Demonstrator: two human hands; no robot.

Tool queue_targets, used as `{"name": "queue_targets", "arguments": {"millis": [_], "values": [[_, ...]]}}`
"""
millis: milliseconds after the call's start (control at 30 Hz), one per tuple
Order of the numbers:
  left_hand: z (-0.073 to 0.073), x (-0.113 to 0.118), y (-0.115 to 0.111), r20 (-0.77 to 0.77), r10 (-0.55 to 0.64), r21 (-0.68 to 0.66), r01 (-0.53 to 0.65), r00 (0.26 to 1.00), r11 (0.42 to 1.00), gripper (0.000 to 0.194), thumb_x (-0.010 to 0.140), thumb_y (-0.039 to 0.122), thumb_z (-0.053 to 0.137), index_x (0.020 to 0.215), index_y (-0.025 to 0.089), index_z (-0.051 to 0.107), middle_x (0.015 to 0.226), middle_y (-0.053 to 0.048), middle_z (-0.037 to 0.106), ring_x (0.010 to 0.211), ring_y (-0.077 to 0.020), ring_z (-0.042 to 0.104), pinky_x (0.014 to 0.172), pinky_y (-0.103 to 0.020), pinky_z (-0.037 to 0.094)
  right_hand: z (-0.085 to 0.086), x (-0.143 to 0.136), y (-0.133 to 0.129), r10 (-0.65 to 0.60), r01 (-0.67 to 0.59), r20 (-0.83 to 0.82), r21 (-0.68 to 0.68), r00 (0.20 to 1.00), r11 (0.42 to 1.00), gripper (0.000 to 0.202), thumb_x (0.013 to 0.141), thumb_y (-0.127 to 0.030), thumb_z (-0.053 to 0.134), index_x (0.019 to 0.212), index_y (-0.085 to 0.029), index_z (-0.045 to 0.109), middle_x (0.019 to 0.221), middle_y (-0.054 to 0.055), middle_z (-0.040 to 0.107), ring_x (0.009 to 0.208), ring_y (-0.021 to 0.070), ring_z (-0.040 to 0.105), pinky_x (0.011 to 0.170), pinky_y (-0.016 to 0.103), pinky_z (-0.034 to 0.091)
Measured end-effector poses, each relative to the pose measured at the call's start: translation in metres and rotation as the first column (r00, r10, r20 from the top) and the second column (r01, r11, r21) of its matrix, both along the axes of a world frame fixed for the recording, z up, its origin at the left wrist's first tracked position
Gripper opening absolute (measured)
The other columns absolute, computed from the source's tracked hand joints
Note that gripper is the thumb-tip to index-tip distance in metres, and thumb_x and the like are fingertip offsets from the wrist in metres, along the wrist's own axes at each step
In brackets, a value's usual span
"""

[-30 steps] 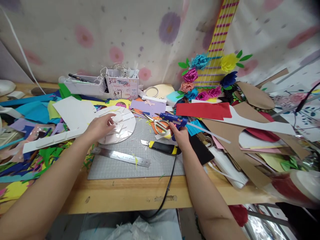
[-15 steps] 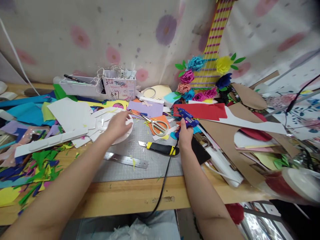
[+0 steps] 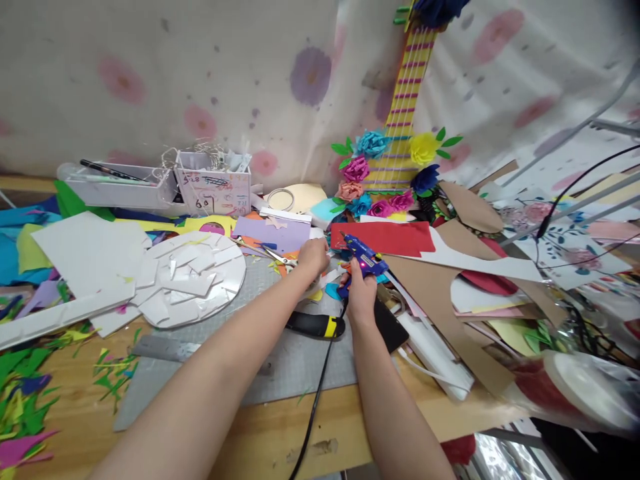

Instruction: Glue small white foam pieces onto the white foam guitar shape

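My right hand (image 3: 362, 293) is wrapped round the handle of a blue hot glue gun (image 3: 367, 256), whose small red light glows and whose nozzle points up and left. Close beside it, my left hand (image 3: 314, 259) is closed over a heap of small paper scraps (image 3: 333, 275); whatever its fingers pinch is hidden. Partly behind that hand lie the scissors (image 3: 280, 257). A yellow-and-black utility knife (image 3: 315, 325) rests below, partly covered by my left forearm. To the left sits a white disc (image 3: 231, 283) with white foam-board pieces on it.
A grey cutting mat (image 3: 280, 373) and a steel ruler (image 3: 163, 348) lie under my left arm. The black cord (image 3: 320, 393) runs off the front edge. White boxes (image 3: 215, 193) and a flower-trimmed yellow paper guitar (image 3: 405, 100) stand behind. Cardboard (image 3: 430, 293) covers the right side.
My left hand has moved right, from the white disc to the scraps by the scissors. My right hand still holds the glue gun. The view has shifted slightly to the right.
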State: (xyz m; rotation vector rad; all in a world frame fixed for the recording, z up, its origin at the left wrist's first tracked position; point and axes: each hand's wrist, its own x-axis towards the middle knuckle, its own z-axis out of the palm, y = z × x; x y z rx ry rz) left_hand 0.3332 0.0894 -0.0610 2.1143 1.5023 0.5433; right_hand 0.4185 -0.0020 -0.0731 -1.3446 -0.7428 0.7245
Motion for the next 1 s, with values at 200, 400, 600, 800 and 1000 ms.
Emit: {"name": "queue_targets", "arguments": {"millis": [200,400,600,800,1000], "values": [[0.002,0.009,0.001,-0.041,-0.003,0.042,0.004,0.999,0.999,0.022,0.076,0.014,0.058,0.098,0.014,0.062,0.103,-0.015,0.067,0.103,-0.0263,0.059,0.086,-0.035,0.041,-0.003,0.002,0.000,0.026,-0.026,0.006,-0.001,1.000,1.000,0.035,0.077,-0.055,0.058,0.075,-0.020,0.056,0.051,-0.002,0.050,0.044,0.0131,0.046,0.044,0.028,0.038],[0.010,-0.024,-0.017,0.347,0.140,0.085,-0.180,0.927,0.980,0.036,0.075,0.016,0.060,0.110,0.018,0.060,0.100,-0.007,0.068,0.094,-0.0204,0.061,0.083,-0.031,0.044,0.007,-0.002,0.000,0.003,-0.001,-0.024,0.080,1.000,0.997,0.038,0.076,-0.057,0.057,0.072,-0.019,0.056,0.047,-0.003,0.049,0.039,0.0097,0.042,0.039,0.024,0.033],[0.023,-0.084,-0.058,0.686,0.366,-0.329,-0.181,0.628,0.927,0.024,0.069,0.018,0.065,0.092,0.013,0.067,0.084,-0.006,0.068,0.075,-0.0150,0.061,0.074,-0.029,0.047,0.013,-0.022,-0.008,0.152,-0.149,-0.029,0.097,0.988,0.984,0.040,0.071,-0.057,0.063,0.067,-0.017,0.060,0.044,-0.004,0.049,0.039,0.0079,0.042,0.040,0.021,0.034],[0.023,-0.136,-0.106,0.734,0.651,-0.667,0.022,0.193,0.745,0.011,0.067,0.015,0.069,0.078,0.012,0.067,0.069,-0.001,0.064,0.059,-0.0079,0.057,0.062,-0.022,0.048,0.013,-0.027,-0.017,0.536,-0.535,0.067,-0.037,0.841,0.844,0.045,0.071,-0.061,0.063,0.061,-0.017,0.060,0.047,-0.001,0.051,0.041,0.0082,0.042,0.041,0.023,0.035],[0.012,-0.164,-0.122,0.626,0.779,-0.775,0.125,0.016,0.620,0.009,0.080,0.008,0.057,0.074,0.011,0.063,0.063,-0.002,0.062,0.056,-0.0078,0.057,0.057,-0.019,0.051,0.013,-0.035,-0.025,0.730,-0.687,0.156,-0.254,0.666,0.681,0.049,0.068,-0.066,0.061,0.059,-0.018,0.059,0.049,-0.001,0.052,0.044,0.0096,0.042,0.044,0.024,0.035]]}}
